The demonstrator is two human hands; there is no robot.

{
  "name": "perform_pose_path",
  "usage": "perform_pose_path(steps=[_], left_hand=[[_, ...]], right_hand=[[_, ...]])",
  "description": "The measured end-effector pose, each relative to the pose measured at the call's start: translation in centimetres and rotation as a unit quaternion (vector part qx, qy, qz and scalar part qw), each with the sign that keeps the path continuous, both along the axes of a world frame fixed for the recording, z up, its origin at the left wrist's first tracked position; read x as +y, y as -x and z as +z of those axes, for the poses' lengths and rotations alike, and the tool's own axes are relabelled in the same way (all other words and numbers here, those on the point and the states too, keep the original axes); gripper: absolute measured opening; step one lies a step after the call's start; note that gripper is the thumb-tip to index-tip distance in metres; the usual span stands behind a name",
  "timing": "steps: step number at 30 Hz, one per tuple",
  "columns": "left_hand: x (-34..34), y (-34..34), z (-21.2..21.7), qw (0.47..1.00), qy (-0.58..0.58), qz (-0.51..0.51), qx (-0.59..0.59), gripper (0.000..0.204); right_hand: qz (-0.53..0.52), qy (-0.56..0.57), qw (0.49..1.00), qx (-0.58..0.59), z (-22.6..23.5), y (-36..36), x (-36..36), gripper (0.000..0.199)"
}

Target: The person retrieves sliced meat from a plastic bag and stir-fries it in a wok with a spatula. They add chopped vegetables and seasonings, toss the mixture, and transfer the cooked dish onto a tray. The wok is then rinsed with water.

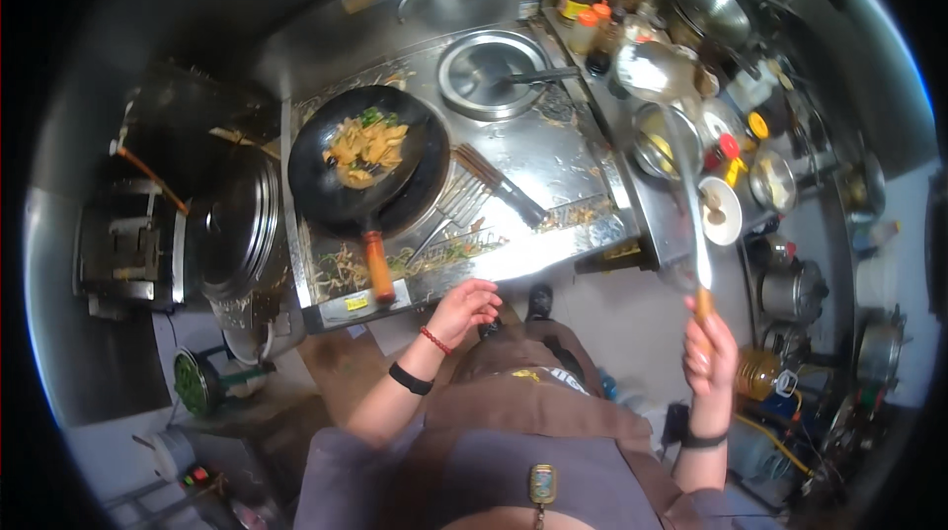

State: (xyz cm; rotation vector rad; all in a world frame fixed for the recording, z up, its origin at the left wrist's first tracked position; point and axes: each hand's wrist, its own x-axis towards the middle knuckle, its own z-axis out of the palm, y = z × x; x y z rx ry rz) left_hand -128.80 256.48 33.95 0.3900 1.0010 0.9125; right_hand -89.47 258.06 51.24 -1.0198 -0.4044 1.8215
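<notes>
My right hand [710, 347] is closed around the wooden end of a long ladle [656, 73], whose metal bowl reaches over the bowls and seasonings on the right-hand counter. Whether the ladle's bowl touches anything there, I cannot tell. Just off the front edge of the stove, my left hand [468, 307] has slightly bent fingers apart and nothing in them. Beyond it is a black wok [314, 192], its wooden handle pointing toward me. Yellowish-brown sliced food with green pieces [365, 147] lies in the wok.
A slotted turner [456, 200] and a dark brush-like tool [502, 186] lie on the scrap-strewn steel stove [494, 140]. Behind them is a round pan or lid [484, 76]. A white bowl [720, 211] stands right; a large lidded pot [232, 224] is left.
</notes>
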Motion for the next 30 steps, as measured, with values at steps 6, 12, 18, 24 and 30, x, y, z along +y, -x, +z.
perform_pose_path(steps=[6,12,18,24,30], left_hand=[[-6.6,3.9,0.8,0.987,-0.007,0.157,0.019,0.024],[-15.3,7.7,1.1,0.929,0.042,0.357,0.089,0.024],[-14.7,6.7,1.4,0.920,0.032,0.382,0.074,0.023],[-5.9,3.7,4.2,0.972,-0.054,0.215,0.072,0.025],[5.3,-4.6,7.5,0.990,-0.080,0.006,-0.114,0.026]], right_hand=[[0.157,0.058,0.984,0.061,-8.9,12.2,15.2,0.026],[0.188,-0.024,0.956,-0.226,-12.7,17.9,19.9,0.009],[0.220,-0.053,0.926,-0.301,-12.4,18.3,20.6,0.013],[0.208,0.018,0.972,-0.108,-9.6,16.4,17.1,0.012],[0.187,0.078,0.978,0.053,-5.1,14.1,10.0,0.024]])
